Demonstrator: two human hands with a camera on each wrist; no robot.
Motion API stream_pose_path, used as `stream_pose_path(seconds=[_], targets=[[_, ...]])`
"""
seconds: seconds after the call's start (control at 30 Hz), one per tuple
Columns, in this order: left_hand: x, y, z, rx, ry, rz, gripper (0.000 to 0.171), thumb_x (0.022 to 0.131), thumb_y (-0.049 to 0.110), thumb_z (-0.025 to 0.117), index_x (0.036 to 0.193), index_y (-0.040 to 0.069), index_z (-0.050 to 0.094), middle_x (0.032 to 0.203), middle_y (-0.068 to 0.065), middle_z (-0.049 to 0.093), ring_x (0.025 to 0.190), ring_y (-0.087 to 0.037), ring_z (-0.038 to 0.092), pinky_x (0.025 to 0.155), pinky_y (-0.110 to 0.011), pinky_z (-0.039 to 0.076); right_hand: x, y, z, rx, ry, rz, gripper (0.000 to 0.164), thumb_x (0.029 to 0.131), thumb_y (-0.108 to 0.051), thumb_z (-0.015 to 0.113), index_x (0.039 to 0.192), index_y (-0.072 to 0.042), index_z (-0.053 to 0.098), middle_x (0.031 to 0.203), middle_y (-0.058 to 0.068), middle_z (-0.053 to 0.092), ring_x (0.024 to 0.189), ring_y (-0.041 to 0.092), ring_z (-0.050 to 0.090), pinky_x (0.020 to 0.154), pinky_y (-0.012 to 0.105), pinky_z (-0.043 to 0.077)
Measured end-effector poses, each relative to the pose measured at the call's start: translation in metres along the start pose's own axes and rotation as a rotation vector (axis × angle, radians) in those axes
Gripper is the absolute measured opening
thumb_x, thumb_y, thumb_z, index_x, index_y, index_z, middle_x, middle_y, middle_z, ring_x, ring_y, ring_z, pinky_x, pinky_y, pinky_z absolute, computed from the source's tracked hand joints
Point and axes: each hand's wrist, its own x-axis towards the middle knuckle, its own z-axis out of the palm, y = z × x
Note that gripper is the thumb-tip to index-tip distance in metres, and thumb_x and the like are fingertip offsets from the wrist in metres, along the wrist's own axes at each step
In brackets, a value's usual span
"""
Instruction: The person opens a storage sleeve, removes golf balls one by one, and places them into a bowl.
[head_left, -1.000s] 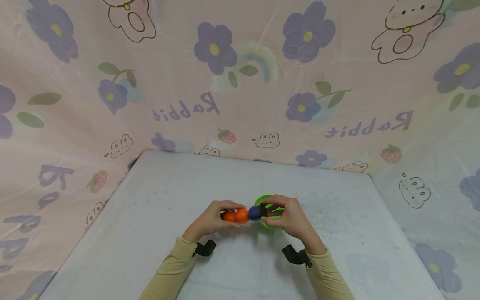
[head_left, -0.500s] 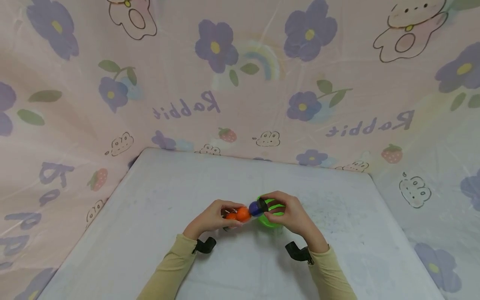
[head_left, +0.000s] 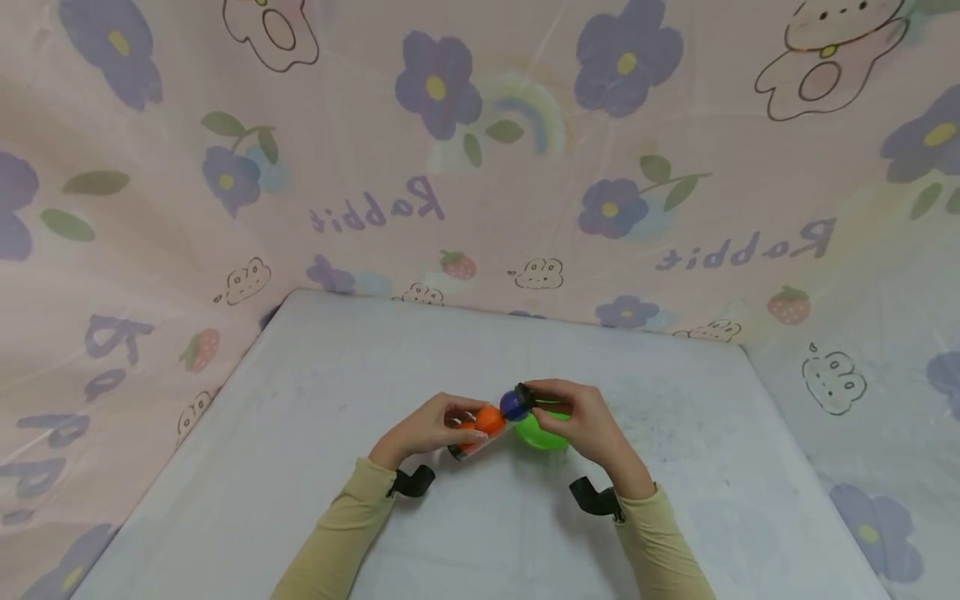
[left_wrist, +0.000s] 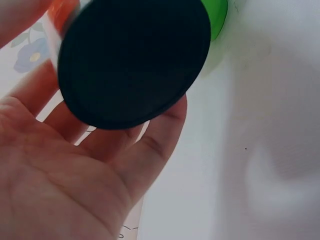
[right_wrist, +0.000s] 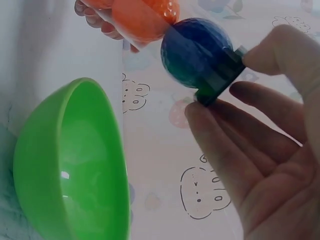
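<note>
A clear tube holds orange balls [head_left: 490,420] in a row, with a dark blue ball [head_left: 515,406] at its upper right end. My left hand [head_left: 431,427] grips the tube around the orange balls. A black end cap [left_wrist: 135,65] fills much of the left wrist view, in front of the palm. With thumb and fingertips, my right hand [head_left: 581,417] pinches a second black cap [right_wrist: 220,80] beside the blue ball. Whether the tube's wall covers the blue ball, I cannot tell. The tube slants, right end higher.
A bright green bowl [head_left: 542,435] stands on the white table [head_left: 360,358], just below the right hand. In the right wrist view the bowl's inside [right_wrist: 95,165] shows nothing in it. A printed cloth [head_left: 495,192] walls the table at the back and sides.
The tube has gone from nearly level to slanted, its right end rising and its left end dipping. Both hands have moved with it and keep hold.
</note>
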Motion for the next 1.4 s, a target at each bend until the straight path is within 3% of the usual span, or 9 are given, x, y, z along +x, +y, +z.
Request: stream_pose_path(seconds=[0.2,0.33,0.47,0.6,0.73,0.93,1.1,1.27,1.4], targets=[[-0.001,0.001,0.001,0.005,0.012,0.003,0.044,0.086,0.019,0.074,0.128,0.011,0.062,0.111,-0.002,0.066,0.088,-0.018,0.062,0.076,-0.031,0.051,0.001,0.001,0.002,0.020,-0.017,-0.034,0.037,0.082,0.012,0.067,0.118,0.009,0.060,0.115,0.023,0.060,0.099,0.038,0.063,0.082,0.044,0.052],[-0.001,0.002,0.002,0.007,0.013,0.000,0.044,0.087,0.013,0.072,0.129,0.008,0.061,0.112,-0.005,0.065,0.090,-0.019,0.062,0.076,-0.029,0.051,0.000,0.001,0.002,-0.008,-0.019,-0.042,0.037,0.081,0.011,0.068,0.117,0.009,0.061,0.113,0.022,0.061,0.096,0.035,0.064,0.081,0.037,0.054],[-0.006,0.014,0.002,0.010,0.006,0.002,0.043,0.087,0.009,0.071,0.128,0.002,0.060,0.113,-0.009,0.065,0.091,-0.025,0.061,0.077,-0.029,0.051,-0.001,0.001,0.002,-0.045,-0.028,-0.032,0.038,0.081,0.011,0.067,0.119,0.008,0.061,0.114,0.021,0.063,0.095,0.033,0.066,0.079,0.030,0.054],[-0.012,0.029,0.002,0.022,-0.002,0.017,0.043,0.087,0.008,0.071,0.127,-0.001,0.059,0.114,-0.012,0.065,0.091,-0.029,0.061,0.077,-0.030,0.051,-0.002,0.000,0.003,-0.066,-0.041,-0.029,0.040,0.080,0.012,0.065,0.120,0.010,0.059,0.114,0.023,0.063,0.095,0.033,0.067,0.079,0.036,0.054],[-0.013,0.032,0.002,0.023,-0.008,0.021,0.043,0.087,0.008,0.071,0.127,-0.001,0.059,0.115,-0.012,0.064,0.093,-0.029,0.060,0.078,-0.032,0.051,-0.003,0.000,0.004,-0.090,-0.067,-0.066,0.041,0.079,0.015,0.063,0.119,0.013,0.058,0.113,0.025,0.063,0.094,0.035,0.066,0.078,0.039,0.054],[-0.013,0.029,0.003,0.012,-0.022,0.024,0.042,0.087,0.007,0.071,0.127,0.001,0.060,0.115,-0.012,0.064,0.091,-0.028,0.061,0.075,-0.029,0.051,-0.001,0.013,0.006,-0.127,-0.090,-0.137,0.041,0.077,0.018,0.062,0.117,0.013,0.059,0.113,0.021,0.064,0.096,0.031,0.066,0.077,0.036,0.055],[-0.013,0.029,0.003,0.019,-0.023,0.021,0.042,0.086,0.007,0.072,0.126,0.001,0.061,0.114,-0.011,0.064,0.090,-0.028,0.061,0.075,-0.029,0.051,-0.001,0.033,0.007,-0.160,-0.083,-0.143,0.044,0.075,0.015,0.064,0.117,0.004,0.062,0.111,0.012,0.066,0.095,0.023,0.067,0.076,0.030,0.055],[-0.006,0.008,0.004,0.040,-0.030,0.024,0.042,0.086,0.011,0.073,0.127,0.007,0.062,0.114,-0.007,0.065,0.086,-0.022,0.062,0.073,-0.029,0.051,0.000,0.041,0.004,-0.174,-0.093,-0.140,0.042,0.075,0.005,0.068,0.115,-0.005,0.062,0.108,0.002,0.066,0.094,0.014,0.066,0.077,0.030,0.054],[-0.002,-0.003,0.002,0.015,-0.050,0.035,0.044,0.085,0.016,0.075,0.127,0.013,0.063,0.113,-0.002,0.065,0.084,-0.018,0.061,0.072,-0.031,0.053,-0.001,0.042,-0.001,-0.107,-0.124,-0.133,0.042,0.076,0.001,0.074,0.113,-0.009,0.059,0.105,0.000,0.061,0.091,0.015,0.063,0.080,0.038,0.054]])
